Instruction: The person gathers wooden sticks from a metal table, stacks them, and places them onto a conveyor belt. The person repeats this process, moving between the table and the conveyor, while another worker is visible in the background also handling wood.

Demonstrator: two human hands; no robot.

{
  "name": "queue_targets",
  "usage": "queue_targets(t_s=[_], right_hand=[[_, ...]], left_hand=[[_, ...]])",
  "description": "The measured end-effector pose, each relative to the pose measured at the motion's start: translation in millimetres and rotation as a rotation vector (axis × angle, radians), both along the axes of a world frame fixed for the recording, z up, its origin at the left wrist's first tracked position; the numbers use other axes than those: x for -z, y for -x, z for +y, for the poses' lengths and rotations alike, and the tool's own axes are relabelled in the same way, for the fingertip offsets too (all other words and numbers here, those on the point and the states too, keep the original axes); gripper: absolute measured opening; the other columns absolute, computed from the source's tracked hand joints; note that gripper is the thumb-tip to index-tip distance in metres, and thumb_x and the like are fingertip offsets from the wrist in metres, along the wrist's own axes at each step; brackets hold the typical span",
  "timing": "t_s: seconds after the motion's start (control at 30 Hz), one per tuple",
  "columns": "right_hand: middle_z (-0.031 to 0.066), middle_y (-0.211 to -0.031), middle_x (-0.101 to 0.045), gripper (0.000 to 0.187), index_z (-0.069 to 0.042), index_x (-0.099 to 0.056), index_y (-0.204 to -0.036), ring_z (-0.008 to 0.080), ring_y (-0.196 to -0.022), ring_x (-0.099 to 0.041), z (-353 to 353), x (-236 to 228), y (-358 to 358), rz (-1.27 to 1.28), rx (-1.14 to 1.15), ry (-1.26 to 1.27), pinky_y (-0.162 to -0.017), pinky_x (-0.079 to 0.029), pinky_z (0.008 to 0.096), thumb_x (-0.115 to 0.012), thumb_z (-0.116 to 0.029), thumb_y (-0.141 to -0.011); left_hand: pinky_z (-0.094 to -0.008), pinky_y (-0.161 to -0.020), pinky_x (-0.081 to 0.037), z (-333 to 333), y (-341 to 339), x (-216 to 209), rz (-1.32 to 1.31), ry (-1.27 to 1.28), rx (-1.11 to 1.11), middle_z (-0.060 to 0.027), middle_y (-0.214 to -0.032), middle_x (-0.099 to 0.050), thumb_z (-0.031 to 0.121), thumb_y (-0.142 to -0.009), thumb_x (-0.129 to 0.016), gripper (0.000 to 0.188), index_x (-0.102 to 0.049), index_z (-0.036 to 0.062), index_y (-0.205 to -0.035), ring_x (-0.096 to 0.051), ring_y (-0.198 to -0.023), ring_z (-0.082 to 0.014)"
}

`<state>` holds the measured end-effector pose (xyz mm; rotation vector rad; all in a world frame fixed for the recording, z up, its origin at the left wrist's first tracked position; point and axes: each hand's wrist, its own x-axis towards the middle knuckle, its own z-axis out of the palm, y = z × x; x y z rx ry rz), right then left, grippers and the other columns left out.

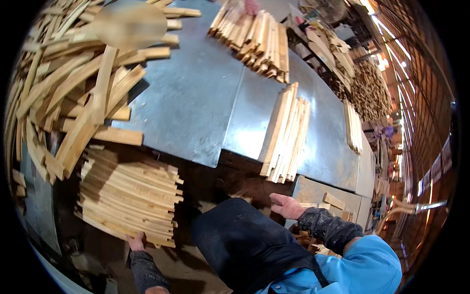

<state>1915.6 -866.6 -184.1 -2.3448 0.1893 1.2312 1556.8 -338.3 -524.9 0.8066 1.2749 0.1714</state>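
My left hand, in a pinkish glove, touches the near edge of a layered stack of wooden strips at the lower left. Its visible fingertips look apart, and part of the hand is hidden against the wood. To the right of my dark apron, my right hand wears a pink knit glove and is open, with the fingers stretched to the left. Nothing is in it. Just beyond it, a small bundle of long wooden strips lies on the metal table, its near ends at the table edge.
A tangled heap of loose wooden strips covers the left side. Another person's gloved hand rests on a larger bundle of strips at the far side. More strips and short wood pieces lie to the right.
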Motion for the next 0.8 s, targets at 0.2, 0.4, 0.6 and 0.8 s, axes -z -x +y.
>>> queue_targets(t_s=[0.2,0.4,0.6,0.8], right_hand=[[0.0253,-0.141,-0.067,0.064,-0.003,-0.053,-0.153,0.0347,-0.129,-0.066,-53,23,-9,-0.138,-0.028,0.093,-0.108,-0.053,0.0399,-0.074,-0.023,-0.096],[0.0282,-0.123,-0.070,0.064,0.007,-0.052,-0.146,0.0410,-0.112,-0.069,-111,42,-82,-0.499,0.315,0.174,-0.100,-0.054,0.0448,-0.070,-0.029,-0.096],[0.0339,-0.134,-0.065,0.075,0.010,-0.047,-0.152,0.0458,-0.124,-0.063,-182,75,-179,-0.698,0.562,0.315,-0.107,-0.050,0.0486,-0.069,-0.039,-0.100],[0.0337,-0.124,-0.069,0.072,0.009,-0.056,-0.143,0.0449,-0.121,-0.065,-206,106,-241,-0.479,0.772,-0.144,-0.106,-0.050,0.0460,-0.059,-0.051,-0.103]], left_hand=[[-0.0526,-0.092,-0.058,-53,-82,-120,0.220,-0.122,-0.203,-0.0243,-0.146,-0.053,0.009,-0.099,-0.065,0.074,-0.027,0.0038,-0.162,-0.064,-0.117,-0.0357],[-0.0385,-0.103,-0.048,-153,-202,-189,0.134,-0.745,0.318,-0.0124,-0.123,-0.065,0.017,-0.105,-0.063,0.036,-0.060,-0.0045,-0.134,-0.059,-0.115,-0.0260],[-0.0467,-0.112,-0.048,-301,-431,-242,-0.252,-0.782,0.970,-0.0214,-0.137,-0.069,0.029,-0.095,-0.075,0.053,-0.067,-0.0019,-0.137,-0.064,-0.127,-0.0376],[-0.0538,-0.131,-0.012,-424,-584,-232,-0.100,-1.225,1.604,-0.0258,-0.170,-0.033,0.059,-0.099,-0.061,0.088,-0.042,-0.0020,-0.160,-0.025,-0.159,-0.0436]])
